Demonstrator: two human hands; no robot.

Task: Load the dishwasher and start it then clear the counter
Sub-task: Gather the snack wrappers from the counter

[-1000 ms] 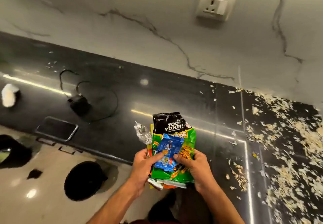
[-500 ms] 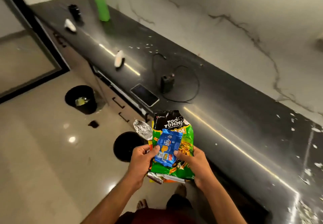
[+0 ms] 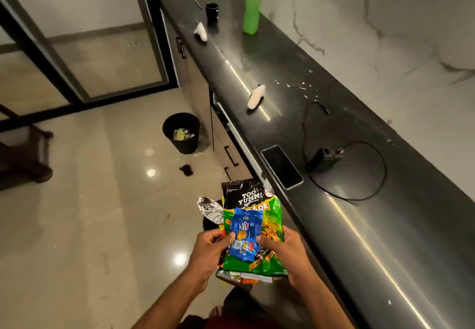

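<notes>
Both hands hold a stack of empty snack wrappers [image 3: 253,236] over the floor beside the black counter [image 3: 359,200]. On top lies a blue biscuit wrapper [image 3: 245,238]; under it are a green packet and a black "Too Yumm" packet [image 3: 243,195], with a silver foil piece [image 3: 209,209] sticking out left. My left hand [image 3: 209,250] grips the stack's left edge, thumb on the blue wrapper. My right hand [image 3: 284,254] grips the right edge the same way.
A black bin [image 3: 182,133] with rubbish stands on the floor by the cabinets. A second dark bin [image 3: 209,222] shows just behind the wrappers. On the counter lie a phone [image 3: 281,167], a charger with cable [image 3: 324,159], two white scraps, a green bottle [image 3: 252,3] and a black cup [image 3: 212,13].
My view has swung left along the counter, away from the crumb-covered end, bringing the bin, bottle and glass door into sight. Both hands keep the same grip on the wrappers.
</notes>
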